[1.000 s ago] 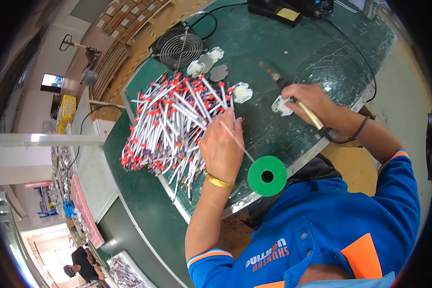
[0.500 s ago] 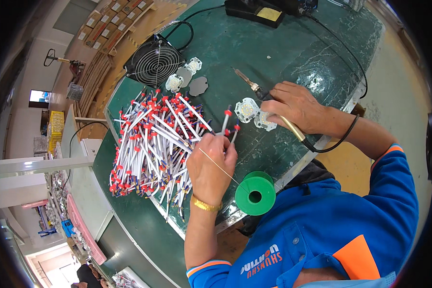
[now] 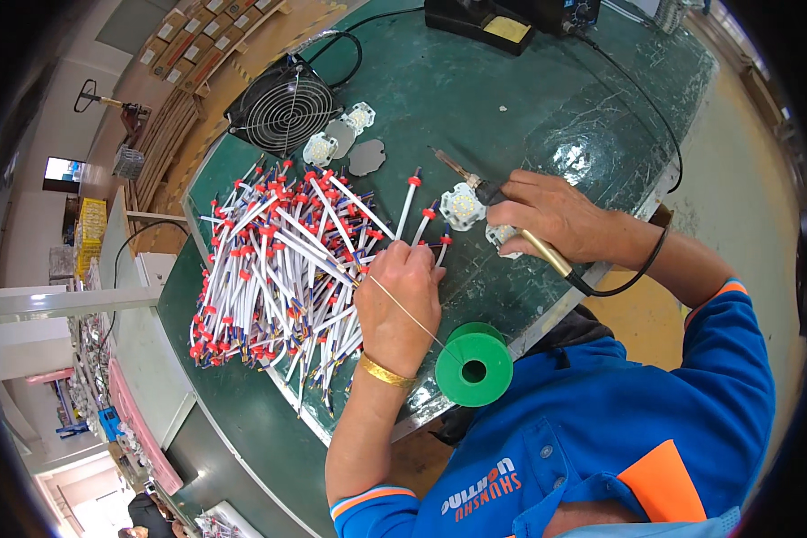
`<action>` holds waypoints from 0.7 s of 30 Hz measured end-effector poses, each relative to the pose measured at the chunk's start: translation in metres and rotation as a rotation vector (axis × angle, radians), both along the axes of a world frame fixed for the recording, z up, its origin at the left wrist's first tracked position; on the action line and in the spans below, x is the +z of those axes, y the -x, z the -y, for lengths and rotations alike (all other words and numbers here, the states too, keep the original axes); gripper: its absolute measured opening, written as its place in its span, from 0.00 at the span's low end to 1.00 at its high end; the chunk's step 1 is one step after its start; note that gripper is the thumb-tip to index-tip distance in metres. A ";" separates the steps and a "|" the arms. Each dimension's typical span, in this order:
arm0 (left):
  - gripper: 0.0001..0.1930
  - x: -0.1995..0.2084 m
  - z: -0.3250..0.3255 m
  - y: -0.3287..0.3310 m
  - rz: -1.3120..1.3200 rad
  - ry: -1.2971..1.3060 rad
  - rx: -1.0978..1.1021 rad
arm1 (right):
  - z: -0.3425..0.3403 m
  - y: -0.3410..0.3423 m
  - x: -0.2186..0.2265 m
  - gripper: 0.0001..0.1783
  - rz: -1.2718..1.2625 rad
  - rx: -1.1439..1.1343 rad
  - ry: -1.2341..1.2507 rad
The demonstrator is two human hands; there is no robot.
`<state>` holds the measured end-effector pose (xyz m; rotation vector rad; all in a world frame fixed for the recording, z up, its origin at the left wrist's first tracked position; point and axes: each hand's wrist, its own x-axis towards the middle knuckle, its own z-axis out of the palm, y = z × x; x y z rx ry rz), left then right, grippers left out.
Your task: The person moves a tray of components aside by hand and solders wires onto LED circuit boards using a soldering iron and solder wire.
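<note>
My right hand (image 3: 551, 215) is closed round a soldering iron (image 3: 547, 251), its tip pointing to the far left, above the table. Beneath and beside the iron lie two LED boards (image 3: 462, 207), one partly covered by my right fingers. At the near edge of the cable pile, my left hand (image 3: 398, 305) is closed on white cables (image 3: 408, 208) with red collars; their ends fan out past my fingers. Solder wire (image 3: 405, 311) runs across the back of that hand from a green spool (image 3: 473, 369) at the table's near edge.
A large heap of white cables (image 3: 269, 278) with red collars covers the table's left part. Behind it stand a black fan (image 3: 289, 112), more LED boards (image 3: 321, 150) and grey plates (image 3: 368, 157). A soldering stand with yellow sponge (image 3: 508, 29) sits at the far edge.
My right hand has brought the iron's tip slightly lower, nearer the LED boards. The cables in my left hand show more fanned out. The whole view has shifted a little.
</note>
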<state>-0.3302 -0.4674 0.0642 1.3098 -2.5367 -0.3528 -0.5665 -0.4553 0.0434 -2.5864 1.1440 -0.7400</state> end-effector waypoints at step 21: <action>0.11 -0.005 -0.019 -0.018 -1.103 -0.871 0.221 | 0.005 -0.041 0.016 0.22 0.649 -0.171 -0.196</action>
